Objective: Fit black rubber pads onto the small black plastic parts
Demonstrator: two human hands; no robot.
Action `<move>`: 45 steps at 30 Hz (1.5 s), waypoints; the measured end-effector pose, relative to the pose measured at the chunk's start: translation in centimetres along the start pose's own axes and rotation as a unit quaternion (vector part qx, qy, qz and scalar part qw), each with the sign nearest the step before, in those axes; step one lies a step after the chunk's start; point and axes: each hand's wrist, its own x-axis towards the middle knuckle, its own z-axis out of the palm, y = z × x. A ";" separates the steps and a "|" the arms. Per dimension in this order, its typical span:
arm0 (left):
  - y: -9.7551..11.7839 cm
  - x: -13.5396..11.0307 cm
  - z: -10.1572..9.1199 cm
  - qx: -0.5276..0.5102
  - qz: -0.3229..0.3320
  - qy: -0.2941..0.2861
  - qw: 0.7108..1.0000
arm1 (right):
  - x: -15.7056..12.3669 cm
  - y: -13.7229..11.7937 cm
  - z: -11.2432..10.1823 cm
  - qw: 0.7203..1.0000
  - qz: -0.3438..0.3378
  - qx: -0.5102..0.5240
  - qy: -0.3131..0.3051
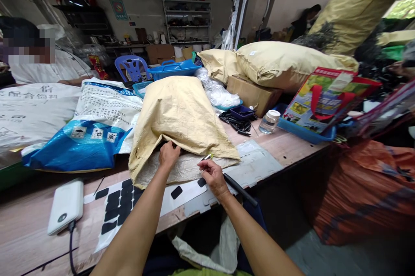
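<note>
A large cream woven sack (181, 107) lies on the table with its mouth toward me. My left hand (169, 155) is at that opening, its fingers curled and partly hidden under the sack's edge; what they hold cannot be made out. My right hand (212, 176), to the right in front of the mouth, is closed in a pinch on a small silver piece with a yellow-green tip (206, 157). Just below lies a white strip (188, 194) with black rounded patches (177, 192). A dark rod (240, 188) extends beside my right wrist.
A white power bank (66, 207) with a cable lies at left. Blue-and-white printed bags (94, 138) adjoin the sack. To the right are black parts (238, 122), a clear jar (269, 121) and a blue tray (304, 133). A person (48, 64) sits across at left.
</note>
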 end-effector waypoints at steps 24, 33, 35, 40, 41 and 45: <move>-7.4 -8.6 -0.7 -0.025 0.173 -0.040 0.984 | -2.1 -3.8 -3.7 0.868 -0.007 -0.486 0.105; -5.5 -9.3 0.9 -0.058 0.148 -0.017 0.987 | -3.3 -4.4 -4.8 0.819 0.030 -0.571 0.040; -5.6 -9.3 0.7 -0.073 0.143 -0.023 0.987 | -3.8 -4.8 -3.8 0.843 0.039 -0.535 0.035; -5.9 -9.1 0.5 -0.111 0.129 -0.042 0.984 | -4.7 -5.9 -1.2 0.887 -0.027 -0.461 -0.020; -5.9 -9.1 0.5 -0.122 0.127 -0.046 0.983 | -4.8 -6.0 -0.8 0.889 -0.053 -0.455 -0.029; -6.0 -9.0 0.4 -0.140 0.128 -0.053 0.980 | -5.3 -5.8 0.5 0.880 -0.084 -0.464 -0.053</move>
